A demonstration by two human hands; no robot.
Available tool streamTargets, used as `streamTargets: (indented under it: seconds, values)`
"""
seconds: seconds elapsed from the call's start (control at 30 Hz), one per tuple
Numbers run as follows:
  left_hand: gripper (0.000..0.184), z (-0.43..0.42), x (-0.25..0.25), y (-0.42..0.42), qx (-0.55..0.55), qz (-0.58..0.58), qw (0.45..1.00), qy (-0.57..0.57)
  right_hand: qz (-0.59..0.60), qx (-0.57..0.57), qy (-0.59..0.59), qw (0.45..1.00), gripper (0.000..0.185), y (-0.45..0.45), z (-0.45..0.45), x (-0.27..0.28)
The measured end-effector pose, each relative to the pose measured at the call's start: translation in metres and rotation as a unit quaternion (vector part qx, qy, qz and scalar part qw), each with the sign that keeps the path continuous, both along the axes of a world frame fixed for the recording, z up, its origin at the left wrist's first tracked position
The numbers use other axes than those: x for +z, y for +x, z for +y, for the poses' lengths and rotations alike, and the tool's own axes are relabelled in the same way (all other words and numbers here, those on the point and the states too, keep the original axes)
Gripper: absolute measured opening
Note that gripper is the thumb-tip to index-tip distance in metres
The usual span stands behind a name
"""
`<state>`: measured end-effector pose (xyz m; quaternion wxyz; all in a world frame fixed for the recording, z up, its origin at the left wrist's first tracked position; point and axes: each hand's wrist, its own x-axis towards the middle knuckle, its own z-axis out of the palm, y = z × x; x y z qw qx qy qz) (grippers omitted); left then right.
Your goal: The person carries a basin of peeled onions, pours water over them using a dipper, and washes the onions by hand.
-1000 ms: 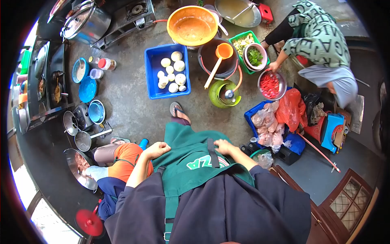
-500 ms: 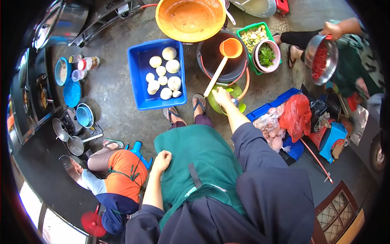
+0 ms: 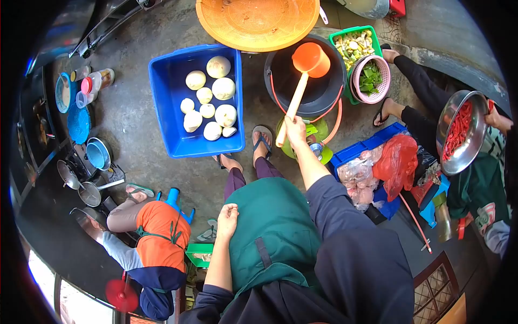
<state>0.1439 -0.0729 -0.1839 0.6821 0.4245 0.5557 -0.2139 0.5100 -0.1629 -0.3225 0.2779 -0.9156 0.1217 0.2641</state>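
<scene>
My right hand (image 3: 295,129) is closed round the lower part of the wooden handle of an orange dipper (image 3: 312,59). The dipper's cup lies over a dark bucket (image 3: 275,73), above a green gas cylinder (image 3: 322,129). My left hand (image 3: 227,218) hangs beside my green apron (image 3: 275,216) with its fingers curled; whether anything is inside cannot be made out. In front of my feet, a blue tub (image 3: 156,102) holds several pale round vegetables (image 3: 223,88).
A large orange basin (image 3: 259,27) stands beyond the bucket. At right are a green crate (image 3: 372,35), bagged food (image 3: 359,175) and a person holding a metal bowl (image 3: 475,137) of red chillies. Another person in orange (image 3: 162,224) crouches at left.
My right hand has moved from my apron out to the dipper's handle and closed on it. My left hand has lowered at my side. The person with the chillies has moved right.
</scene>
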Motion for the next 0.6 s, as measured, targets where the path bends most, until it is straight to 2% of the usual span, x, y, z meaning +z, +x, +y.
streamTargets:
  seconds: [0.03,0.13,0.23,0.27,0.4,0.5,0.57,0.6]
  values:
    - [0.014,0.000,0.001,-0.001,-0.008,0.002,1.000,0.003,-0.025,0.040,-0.036,0.998,0.048,0.006,0.008,0.029]
    - [0.015,0.004,0.005,0.002,0.022,0.006,1.000,-0.008,-0.068,0.122,-0.153,0.978,0.047,0.020,-0.012,0.042]
    - [0.016,0.011,0.012,0.008,0.040,0.005,0.999,-0.008,-0.003,0.110,-0.198,0.974,0.043,0.037,-0.024,0.051]
    - [0.016,0.014,0.017,0.008,0.038,0.006,0.999,-0.006,0.038,0.136,-0.240,0.960,0.042,0.041,-0.020,0.060]
    - [0.016,0.026,0.024,0.013,0.038,0.001,0.999,0.007,0.071,0.190,-0.275,0.940,0.046,0.044,0.002,0.075]
    - [0.016,0.033,0.021,0.012,0.014,-0.027,0.999,0.037,0.172,0.047,-0.097,0.979,0.048,0.049,0.009,0.075]
    - [0.016,0.044,0.022,0.009,-0.012,-0.040,0.997,0.062,0.181,-0.028,-0.013,0.983,0.041,0.041,0.003,0.063]
    - [0.016,0.054,0.025,0.016,-0.023,-0.045,0.996,0.071,0.197,-0.063,0.016,0.978,0.036,0.040,0.014,0.078]
